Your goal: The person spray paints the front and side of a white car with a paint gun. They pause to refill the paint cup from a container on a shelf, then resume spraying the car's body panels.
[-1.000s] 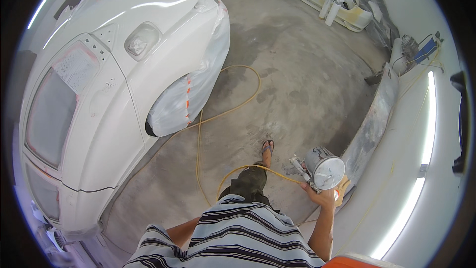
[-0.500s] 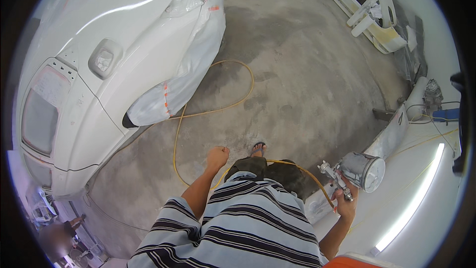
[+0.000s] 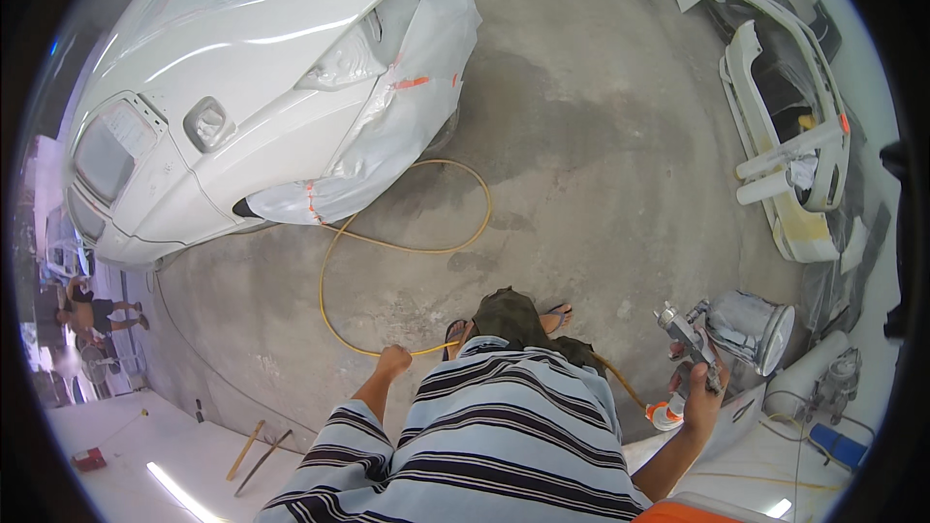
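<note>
My right hand (image 3: 702,397) grips a metal spray gun (image 3: 693,339) with a large, paint-smeared metal cup (image 3: 751,329) at its right side. A yellow hose (image 3: 620,373) runs to the gun, and an orange-and-white fitting (image 3: 665,415) shows below the handle. My left hand (image 3: 394,360) is curled closed at my left side, over the hose's path on the floor, with nothing visible in it. A white car (image 3: 252,48) stands ahead to the left, partly covered in translucent masking sheet (image 3: 431,77) with orange tape.
Hose loops (image 3: 446,248) lie on the concrete floor (image 3: 581,194). White bumpers (image 3: 819,242) lie along the right wall. A blue cylinder (image 3: 838,446) and metal fittings (image 3: 835,383) are at lower right. Two sticks (image 3: 247,450) are at lower left. A person (image 3: 87,315) is at far left.
My view has swung rightward, bringing the bumpers and far-left person further in. My left hand rose into view, then moved down and left. The gun in my right hand shifted right.
</note>
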Motion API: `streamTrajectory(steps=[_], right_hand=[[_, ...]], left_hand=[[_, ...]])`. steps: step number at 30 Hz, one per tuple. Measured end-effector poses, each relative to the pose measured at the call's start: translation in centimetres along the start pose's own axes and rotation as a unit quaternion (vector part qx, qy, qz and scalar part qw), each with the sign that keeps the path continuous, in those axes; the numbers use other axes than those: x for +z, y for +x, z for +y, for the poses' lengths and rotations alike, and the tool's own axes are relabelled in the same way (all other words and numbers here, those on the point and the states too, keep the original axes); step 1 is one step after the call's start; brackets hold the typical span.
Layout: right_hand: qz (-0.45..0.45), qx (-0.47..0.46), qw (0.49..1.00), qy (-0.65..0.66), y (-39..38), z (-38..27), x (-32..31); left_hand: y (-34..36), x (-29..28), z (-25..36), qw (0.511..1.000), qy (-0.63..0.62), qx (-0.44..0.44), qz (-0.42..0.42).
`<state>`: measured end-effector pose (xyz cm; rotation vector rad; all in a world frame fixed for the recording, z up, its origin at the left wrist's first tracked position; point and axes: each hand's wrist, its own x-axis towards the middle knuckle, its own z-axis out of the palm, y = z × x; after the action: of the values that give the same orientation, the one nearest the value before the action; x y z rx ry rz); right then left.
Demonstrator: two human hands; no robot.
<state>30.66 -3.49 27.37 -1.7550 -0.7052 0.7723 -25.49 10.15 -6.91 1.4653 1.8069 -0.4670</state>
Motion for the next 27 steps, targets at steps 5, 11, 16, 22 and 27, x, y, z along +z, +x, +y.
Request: streamTrajectory(steps=[5,11,16,22,27], right_hand=[[0.006,0.036,0.999,-0.028,13.4,-1.3,-5.9],[-0.044,0.049,0.991,-0.114,29.3,-0.8,-9.5],[-0.077,0.051,0.991,-0.098,40.6,-2.5,-10.9],[-0.157,0.091,0.980,-0.083,52.5,-5.6,-11.8],[-0.240,0.092,0.964,-0.069,63.0,-5.2,-9.6]], left_hand=[[-7.0,9.3,11.0,0.984,-0.155,-0.021,-0.083],[-3.3,14.6,27.9,0.965,-0.202,0.008,-0.167],[8.1,11.2,43.7,0.970,-0.170,0.088,-0.152],[14.7,-5.3,62.9,0.871,-0.464,0.099,0.125],[10.0,-11.5,70.7,0.883,-0.421,0.074,0.191]])
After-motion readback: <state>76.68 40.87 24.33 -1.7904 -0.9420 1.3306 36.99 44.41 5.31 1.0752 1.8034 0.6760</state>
